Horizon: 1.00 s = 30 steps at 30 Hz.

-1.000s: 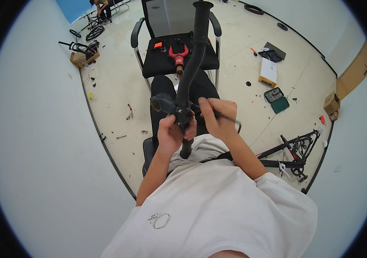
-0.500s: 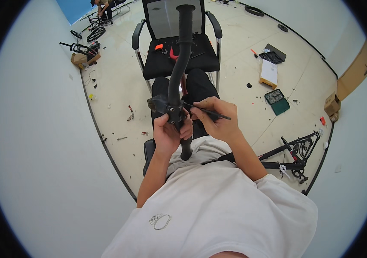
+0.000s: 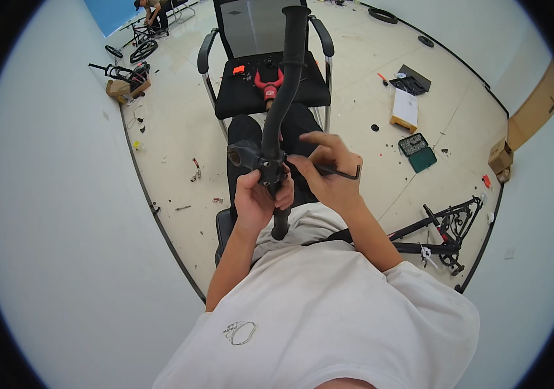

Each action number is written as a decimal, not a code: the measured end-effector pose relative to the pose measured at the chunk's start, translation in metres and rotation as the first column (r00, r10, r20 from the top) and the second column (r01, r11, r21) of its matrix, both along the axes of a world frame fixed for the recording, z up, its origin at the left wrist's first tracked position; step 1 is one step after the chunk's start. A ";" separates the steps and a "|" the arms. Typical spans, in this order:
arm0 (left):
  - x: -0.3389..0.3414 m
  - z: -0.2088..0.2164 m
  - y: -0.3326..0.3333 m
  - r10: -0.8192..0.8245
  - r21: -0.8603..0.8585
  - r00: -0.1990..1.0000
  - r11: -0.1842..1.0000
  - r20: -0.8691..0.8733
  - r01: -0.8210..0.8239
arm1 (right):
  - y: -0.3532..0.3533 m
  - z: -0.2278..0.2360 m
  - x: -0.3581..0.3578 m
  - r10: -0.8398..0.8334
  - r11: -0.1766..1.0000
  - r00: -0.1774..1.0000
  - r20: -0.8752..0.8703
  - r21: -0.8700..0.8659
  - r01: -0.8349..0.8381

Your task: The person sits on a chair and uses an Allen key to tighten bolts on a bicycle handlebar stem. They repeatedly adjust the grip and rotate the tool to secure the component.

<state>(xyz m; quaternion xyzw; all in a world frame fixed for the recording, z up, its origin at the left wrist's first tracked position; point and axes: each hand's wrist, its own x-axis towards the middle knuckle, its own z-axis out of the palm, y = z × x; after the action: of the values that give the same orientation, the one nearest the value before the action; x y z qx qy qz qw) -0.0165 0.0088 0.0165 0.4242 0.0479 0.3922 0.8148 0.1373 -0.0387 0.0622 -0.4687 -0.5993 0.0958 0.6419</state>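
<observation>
A black bicycle handlebar (image 3: 279, 113) stands upright before me, its lower end over my lap. A black stem (image 3: 246, 154) is clamped round its middle, bolt heads showing on the clamp. My left hand (image 3: 257, 202) is wrapped round the stem clamp and bar from below. In my right hand (image 3: 332, 175), just right of the clamp, is a black L-shaped hex key (image 3: 347, 174). Its bent short end sticks out to the right, while the thumb points at the clamp and a finger is raised. Whether the key's far tip sits in a bolt is hidden.
Ahead stands a black chair (image 3: 235, 100) bearing a red fork (image 3: 269, 87) and an orange item (image 3: 239, 70). A bike frame (image 3: 442, 236) lies right, near a green case (image 3: 423, 161) and a white-topped box (image 3: 405, 109). Another person (image 3: 155, 14) works far left.
The hex key has turned in my right hand, so its bent end now shows. My right fingers have lifted and spread. The handlebar's top has tilted right, uncovering the red fork.
</observation>
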 end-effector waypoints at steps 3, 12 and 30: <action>0.002 -0.003 -0.001 0.073 0.038 0.996 0.997 -0.043 -0.071 | 0.003 -0.008 -0.004 0.244 0.970 0.945 -0.219 0.055 -0.238; 0.001 -0.001 0.002 0.074 0.009 0.997 0.997 0.012 -0.074 | 0.007 -0.013 0.005 0.220 0.973 0.975 0.014 0.062 -0.221; -0.002 -0.004 0.002 0.140 -0.171 0.989 0.977 0.049 -0.130 | 0.004 -0.009 0.018 0.325 0.944 0.941 -0.094 -0.019 -0.328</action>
<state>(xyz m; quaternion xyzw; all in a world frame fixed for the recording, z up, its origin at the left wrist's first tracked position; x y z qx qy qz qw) -0.0180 0.0108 0.0125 0.3380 0.0847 0.4536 0.8202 0.1555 -0.0345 0.0533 -0.3689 -0.6376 0.2320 0.6353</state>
